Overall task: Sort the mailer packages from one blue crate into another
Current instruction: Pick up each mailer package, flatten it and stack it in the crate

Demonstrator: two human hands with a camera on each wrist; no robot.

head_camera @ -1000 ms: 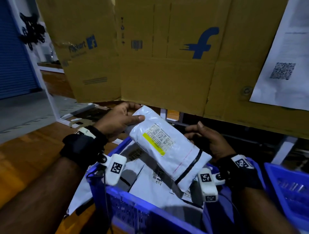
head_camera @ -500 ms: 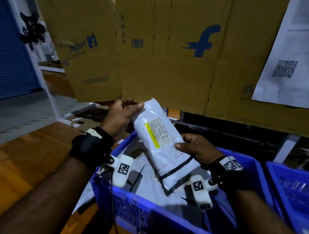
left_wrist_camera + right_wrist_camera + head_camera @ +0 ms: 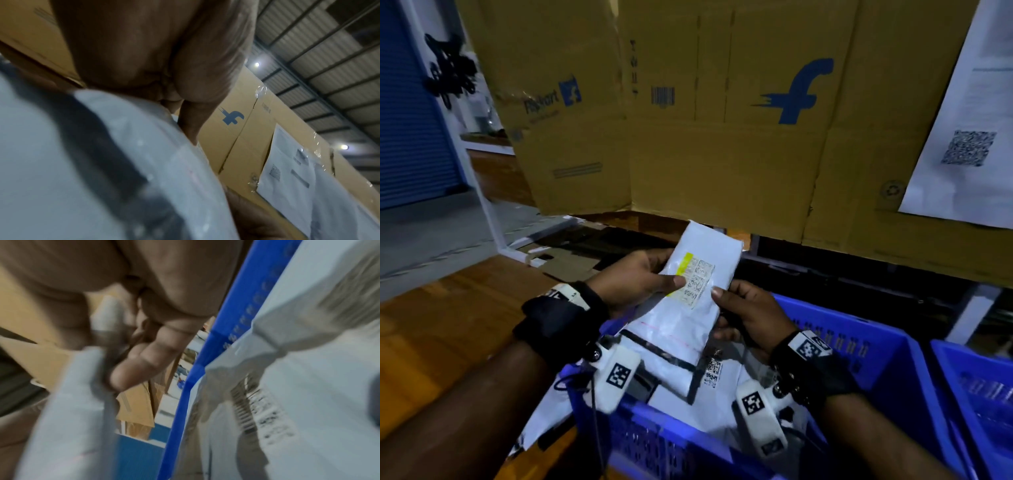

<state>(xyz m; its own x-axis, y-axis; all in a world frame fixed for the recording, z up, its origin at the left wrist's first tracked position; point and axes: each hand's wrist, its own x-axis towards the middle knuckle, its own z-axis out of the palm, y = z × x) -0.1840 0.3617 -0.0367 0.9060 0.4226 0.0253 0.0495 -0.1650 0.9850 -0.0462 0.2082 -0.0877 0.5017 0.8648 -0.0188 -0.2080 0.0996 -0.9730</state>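
Observation:
A white mailer package [image 3: 695, 291] with a yellow-striped label is held upright over the near blue crate [image 3: 887, 349]. My left hand [image 3: 640, 277] grips its left edge, thumb across the label. My right hand [image 3: 746, 308] pinches its right edge, thumb on the front and fingers behind. More white mailers [image 3: 709, 383] lie in the crate below. In the left wrist view the mailer [image 3: 82, 170] fills the lower left under my palm. In the right wrist view my fingers [image 3: 135, 368] curl round the mailer's edge [image 3: 72, 410], beside the crate wall [image 3: 216, 345].
A second blue crate [image 3: 976, 387] stands at the right edge. Large brown cardboard boxes [image 3: 722, 137] rise just behind the crates, with a white printed sheet [image 3: 969, 130] taped on the right. Wooden floor [image 3: 448, 325] lies to the left.
The mailer has turned from slanting to nearly upright and come closer. My right hand, apart from it a second ago, now pinches its right edge. The left thumb slid onto the label.

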